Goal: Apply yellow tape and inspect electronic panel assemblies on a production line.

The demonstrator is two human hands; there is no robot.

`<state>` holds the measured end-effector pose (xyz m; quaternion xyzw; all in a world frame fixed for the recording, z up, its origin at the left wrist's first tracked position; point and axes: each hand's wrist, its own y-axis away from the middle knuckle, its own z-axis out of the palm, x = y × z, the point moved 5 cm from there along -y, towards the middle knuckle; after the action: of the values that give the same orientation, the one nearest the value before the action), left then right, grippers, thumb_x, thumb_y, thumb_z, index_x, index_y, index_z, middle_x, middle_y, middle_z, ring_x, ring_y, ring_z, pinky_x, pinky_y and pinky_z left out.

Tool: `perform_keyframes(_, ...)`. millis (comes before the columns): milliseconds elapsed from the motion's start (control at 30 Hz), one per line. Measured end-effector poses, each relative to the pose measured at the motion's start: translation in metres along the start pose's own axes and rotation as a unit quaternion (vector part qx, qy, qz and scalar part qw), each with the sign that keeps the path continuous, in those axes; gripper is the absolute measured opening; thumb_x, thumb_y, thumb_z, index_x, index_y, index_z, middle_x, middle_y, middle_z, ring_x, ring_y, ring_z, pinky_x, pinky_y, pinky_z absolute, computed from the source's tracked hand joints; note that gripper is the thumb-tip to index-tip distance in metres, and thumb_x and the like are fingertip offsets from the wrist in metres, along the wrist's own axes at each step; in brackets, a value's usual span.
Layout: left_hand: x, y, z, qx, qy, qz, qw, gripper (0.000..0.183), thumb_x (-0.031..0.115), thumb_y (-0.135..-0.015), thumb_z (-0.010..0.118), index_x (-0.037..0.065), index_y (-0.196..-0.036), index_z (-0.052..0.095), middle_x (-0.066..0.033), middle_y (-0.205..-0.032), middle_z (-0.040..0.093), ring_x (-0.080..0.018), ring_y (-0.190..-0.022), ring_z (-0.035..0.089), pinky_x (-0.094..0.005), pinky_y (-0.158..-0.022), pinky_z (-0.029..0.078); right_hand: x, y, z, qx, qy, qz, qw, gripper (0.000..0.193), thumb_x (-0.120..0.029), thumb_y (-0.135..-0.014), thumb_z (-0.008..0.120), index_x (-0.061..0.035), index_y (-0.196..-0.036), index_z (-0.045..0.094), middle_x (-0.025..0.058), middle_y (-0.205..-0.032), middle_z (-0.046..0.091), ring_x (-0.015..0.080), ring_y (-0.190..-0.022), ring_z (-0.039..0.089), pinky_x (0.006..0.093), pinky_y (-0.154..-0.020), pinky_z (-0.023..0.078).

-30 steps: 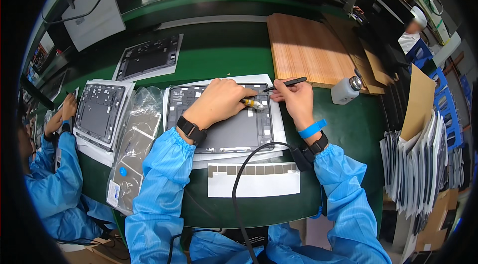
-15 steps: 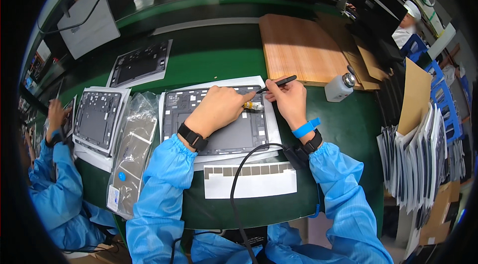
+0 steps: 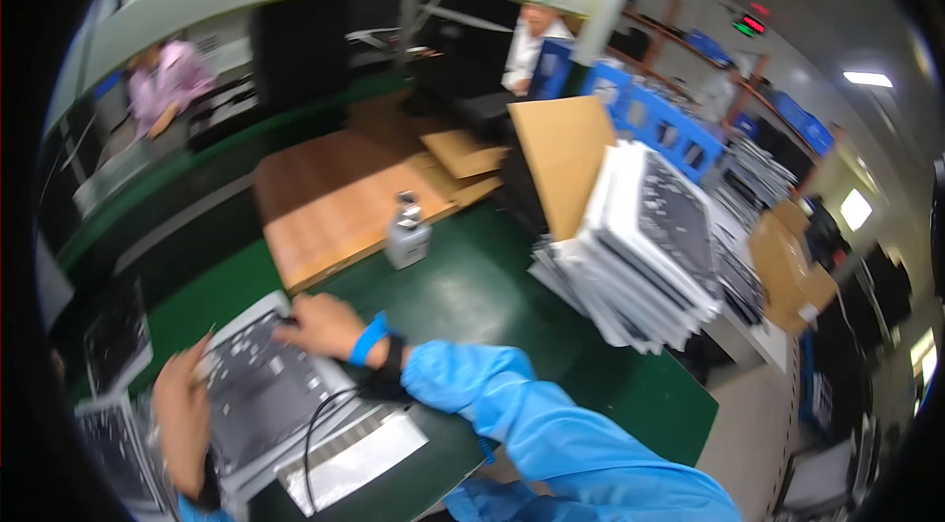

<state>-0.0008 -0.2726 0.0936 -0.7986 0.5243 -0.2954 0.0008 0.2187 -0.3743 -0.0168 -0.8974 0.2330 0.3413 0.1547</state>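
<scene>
A dark grey tablet housing (image 3: 258, 399) dotted with small white pieces lies on white sheets on the green bench. My left hand (image 3: 183, 414) is at its left edge, fingers bent round the rim; a thin pointed shape by the fingertips is too blurred to name. At the upper right corner, my right hand (image 3: 330, 327) has its thumb on the housing and its other fingers curled at the edge. No pen-like tool can be made out in it. A white strip sheet with grey squares (image 3: 354, 458) lies in front, under a black cable (image 3: 308, 458).
Beyond my hands are a wooden board (image 3: 340, 197) and a pump bottle (image 3: 407, 235). A tall stack of sheeted housings (image 3: 645, 256) stands right beside brown cardboard (image 3: 566, 153). More housings (image 3: 118, 458) lie at left. Two people (image 3: 169, 89) are across the bench.
My view has swung right, bringing the stack and room into sight. My left hand has gone from the housing's upper right to its left edge. The black pen-like tool no longer shows in my right hand.
</scene>
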Motion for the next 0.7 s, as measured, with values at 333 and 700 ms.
perform_keyframes(333, -0.255, 0.182, 0.042, 0.018, -0.267, -0.128, 0.955, 0.045, 0.004, -0.091, 0.045, -0.008, -0.135, 0.045, -0.0264, -0.136, 0.049, -0.0411, -0.126, 0.045, -0.0466, -0.109, 0.032, -0.001, -0.006, 0.007, 0.121, -0.021, -0.070, 0.990, 0.033, -0.030, -0.081, 0.068, 0.0007, -0.091, 0.060, 0.0218, -0.072, 0.064, 0.0418, -0.070, 0.064, 0.0510, -0.063, 0.051)
perform_keyframes(700, -0.103, 0.091, 0.049, 0.072, -0.081, -0.260, 0.959, 0.010, 0.006, -0.093, 0.047, -0.004, -0.094, 0.045, -0.0315, -0.090, 0.056, -0.0493, -0.084, 0.054, -0.0536, -0.069, 0.042, -0.003, 0.008, -0.017, 0.184, -0.066, -0.049, 0.979, 0.022, -0.022, -0.089, 0.064, -0.0037, -0.090, 0.052, 0.0181, -0.084, 0.061, 0.0412, -0.077, 0.061, 0.0502, -0.063, 0.047)
